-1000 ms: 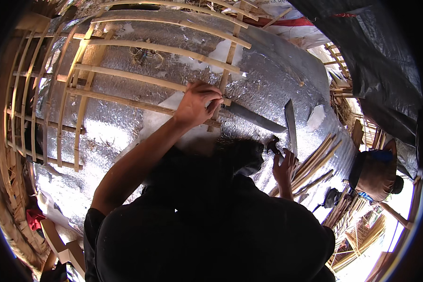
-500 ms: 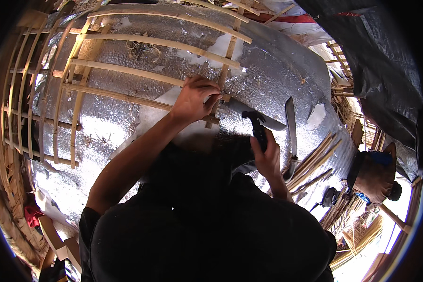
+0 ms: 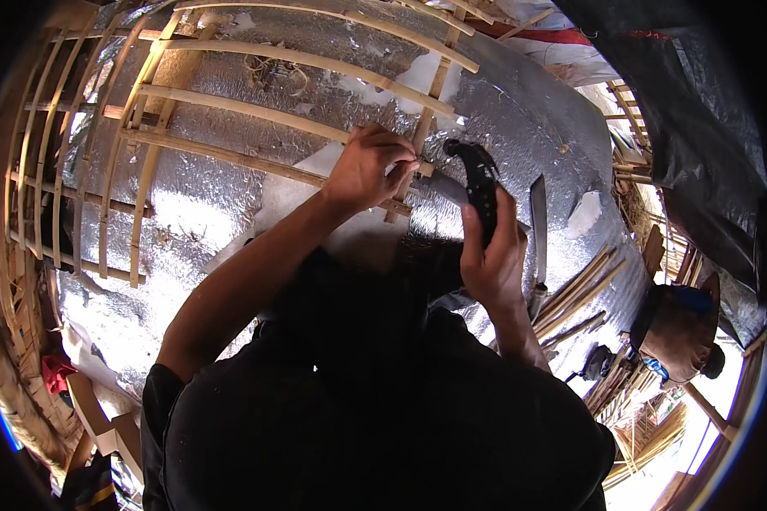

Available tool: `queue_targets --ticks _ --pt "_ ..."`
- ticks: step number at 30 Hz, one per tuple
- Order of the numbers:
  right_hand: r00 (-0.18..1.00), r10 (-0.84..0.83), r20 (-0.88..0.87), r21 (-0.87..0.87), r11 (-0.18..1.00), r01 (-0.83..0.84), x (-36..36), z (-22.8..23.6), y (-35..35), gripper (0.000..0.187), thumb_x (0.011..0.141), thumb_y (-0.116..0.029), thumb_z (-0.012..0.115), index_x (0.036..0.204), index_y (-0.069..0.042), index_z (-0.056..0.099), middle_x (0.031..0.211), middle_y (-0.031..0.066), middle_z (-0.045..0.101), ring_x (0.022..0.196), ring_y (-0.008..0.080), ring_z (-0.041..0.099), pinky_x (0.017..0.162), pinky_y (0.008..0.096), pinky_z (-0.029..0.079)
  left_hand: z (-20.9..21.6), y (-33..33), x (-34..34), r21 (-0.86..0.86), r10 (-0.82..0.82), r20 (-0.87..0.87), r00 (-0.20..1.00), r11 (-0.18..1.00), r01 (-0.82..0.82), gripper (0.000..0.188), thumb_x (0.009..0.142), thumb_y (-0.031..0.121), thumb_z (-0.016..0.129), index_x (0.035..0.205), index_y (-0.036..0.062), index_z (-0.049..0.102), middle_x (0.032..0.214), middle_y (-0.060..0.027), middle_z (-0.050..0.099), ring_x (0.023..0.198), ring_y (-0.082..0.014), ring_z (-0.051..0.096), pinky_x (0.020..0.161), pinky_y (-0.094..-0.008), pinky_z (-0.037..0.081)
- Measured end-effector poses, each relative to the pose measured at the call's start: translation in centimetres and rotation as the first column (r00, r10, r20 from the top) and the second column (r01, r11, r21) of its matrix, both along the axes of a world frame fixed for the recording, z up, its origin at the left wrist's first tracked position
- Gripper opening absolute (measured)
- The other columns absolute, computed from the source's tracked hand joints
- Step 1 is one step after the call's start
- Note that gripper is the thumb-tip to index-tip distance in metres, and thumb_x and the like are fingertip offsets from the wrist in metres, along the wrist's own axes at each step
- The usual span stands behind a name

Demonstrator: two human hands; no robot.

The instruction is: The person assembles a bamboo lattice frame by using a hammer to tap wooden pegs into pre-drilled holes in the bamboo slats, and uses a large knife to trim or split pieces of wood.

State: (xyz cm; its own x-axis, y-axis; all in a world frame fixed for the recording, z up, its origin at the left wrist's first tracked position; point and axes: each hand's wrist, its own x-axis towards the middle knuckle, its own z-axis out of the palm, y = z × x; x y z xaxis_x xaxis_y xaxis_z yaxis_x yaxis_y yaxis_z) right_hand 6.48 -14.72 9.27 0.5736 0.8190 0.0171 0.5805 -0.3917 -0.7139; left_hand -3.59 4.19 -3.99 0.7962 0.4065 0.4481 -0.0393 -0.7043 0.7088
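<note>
My left hand (image 3: 368, 169) rests over the end of a bamboo slat (image 3: 256, 115), where it meets a crosspiece (image 3: 435, 94) of the lattice. Its thumb and fingertips are pinched together; whatever sits between them is too small to make out. My right hand (image 3: 496, 247) grips a black claw hammer (image 3: 483, 183), its head up and to the right of the left fingertips, apart from the bamboo. Partly hidden behind the hammer, a broad knife blade (image 3: 443, 186) lies close to the joint. A second long-bladed knife (image 3: 539, 226) lies farther right.
Silvery foil sheeting (image 3: 520, 119) covers the floor. Split bamboo strips (image 3: 584, 294) are piled at the right. Beyond them a person (image 3: 677, 332) is bent over. Another bamboo lattice (image 3: 55, 170) stands at the left, and a dark tarp (image 3: 699, 111) hangs at the upper right.
My right hand has lifted the hammer up and slightly right, away from the slat. My left hand keeps its pinch at the same joint. The whole view has shifted a little.
</note>
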Motion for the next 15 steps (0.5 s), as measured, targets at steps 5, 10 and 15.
queue_targets --ticks 5,10,15 --pt "0.988 -0.014 0.152 0.023 1.0 0.01 -0.7 -1.5 -0.7 0.043 0.1 -0.008 0.062 0.136 0.008 0.046 0.103 0.0315 0.067 0.089 0.0465 0.072 0.068 0.0473 0.059 0.2 -0.8 0.0 -0.028 0.016 0.0 1.0 0.999 -0.016 0.012 0.079 0.009 0.083 0.084 0.0085 0.072 0.094 -0.0009 0.075 0.087 -0.0244 0.067 0.082 -0.039 0.05" --pt "0.999 0.034 -0.005 -0.066 0.997 -0.035 0.5 -2.4 -1.1 0.045 0.1 -0.01 0.061 0.138 0.01 0.044 0.108 0.0342 0.066 0.094 0.0493 0.071 0.074 0.0486 0.058 -0.4 -0.6 -0.1 -0.016 0.004 0.009 1.0 1.0 -0.004 0.013 0.079 0.011 0.083 0.086 0.0096 0.071 0.095 -0.0003 0.074 0.088 -0.0236 0.066 0.083 -0.0396 0.047" --pt "0.996 -0.072 -0.058 -0.02 0.997 0.071 0.2 -2.3 -1.5 0.042 0.101 -0.01 0.061 0.134 0.01 0.046 0.101 0.0299 0.068 0.094 0.0433 0.072 0.077 0.045 0.056 0.8 -0.6 -0.4 -0.047 -0.014 -0.124 0.992 0.999 0.008 0.022 0.08 0.012 0.08 0.1 0.0102 0.071 0.1 -0.0012 0.073 0.095 -0.0228 0.068 0.086 -0.0409 0.045"
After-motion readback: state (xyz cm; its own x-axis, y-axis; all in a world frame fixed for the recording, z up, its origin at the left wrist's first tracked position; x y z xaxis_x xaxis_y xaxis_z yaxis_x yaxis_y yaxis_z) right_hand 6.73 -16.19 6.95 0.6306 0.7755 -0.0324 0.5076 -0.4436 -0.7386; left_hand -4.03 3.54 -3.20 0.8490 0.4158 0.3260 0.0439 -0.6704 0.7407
